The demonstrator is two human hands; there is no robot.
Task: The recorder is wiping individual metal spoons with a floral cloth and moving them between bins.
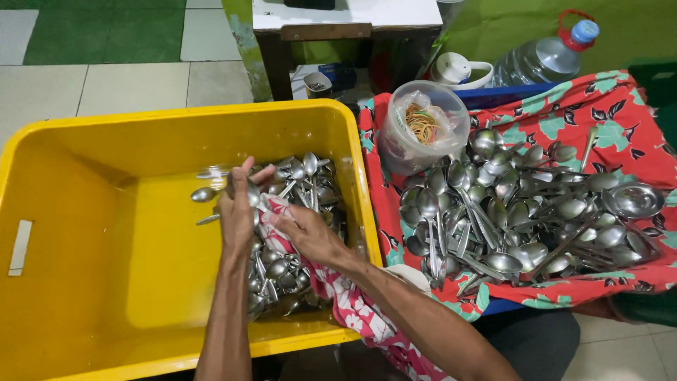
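My left hand [238, 212] is inside the yellow plastic crate [84, 233], gripping several metal spoons [206, 192] whose bowls stick out to the left. My right hand [310, 233] is beside it and holds a red floral cloth [282, 212] wrapped against those spoons; the cloth trails down over the crate's front rim toward me. Under both hands lies a pile of loose spoons [293, 271] in the crate's right half.
To the right, a heap of spoons [515, 212] rests on a red floral cloth [620, 120]. A clear tub with rubber bands [423, 125] stands at its back left. Behind are a large water bottle [546, 56], a white lidded jug [458, 69] and a table leg [278, 63].
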